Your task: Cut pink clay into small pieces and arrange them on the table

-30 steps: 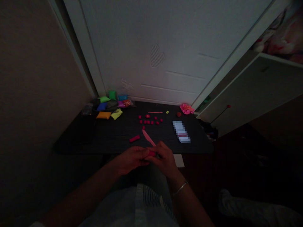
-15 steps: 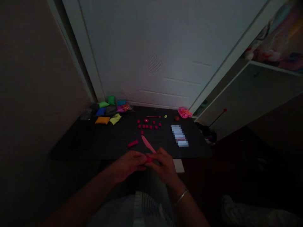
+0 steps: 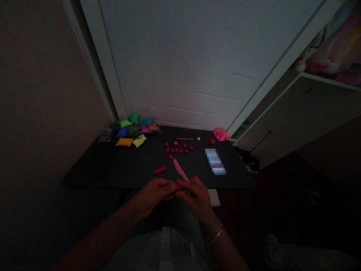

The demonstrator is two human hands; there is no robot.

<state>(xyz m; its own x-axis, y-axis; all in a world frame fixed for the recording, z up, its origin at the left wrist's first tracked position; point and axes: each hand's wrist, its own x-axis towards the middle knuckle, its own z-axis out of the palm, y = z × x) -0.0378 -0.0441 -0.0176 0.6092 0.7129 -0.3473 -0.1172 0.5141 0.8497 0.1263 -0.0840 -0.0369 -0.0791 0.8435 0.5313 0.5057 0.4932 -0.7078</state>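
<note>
Close to the table's front edge, my left hand point(image 3: 156, 191) is closed, pinching a small piece of dark pink clay point(image 3: 177, 186). Fingertips of my right hand point(image 3: 197, 195) press the same piece from the other side. A pink plastic knife point(image 3: 180, 169) is also gripped in my right hand, its blade pointing up and left over the table. Most of the clay piece and the knife's handle are hidden by fingers. Left of the blade lies a short roll of the same clay point(image 3: 160, 170). Several small clay pieces point(image 3: 176, 150) are scattered beyond the knife.
Colourful clay packets point(image 3: 124, 142) lie at the back left of the dark table point(image 3: 132, 162). A thin pink stick point(image 3: 184, 139) rests near the back. On the right are a blurred phone-like object point(image 3: 215, 162), a brownish lump point(image 3: 212, 141) and a ruffled pink thing point(image 3: 221, 134).
Both hands stay together; less of the clay shows between the fingers now. The knife blade has shifted slightly right and up. The whole view has moved a little.
</note>
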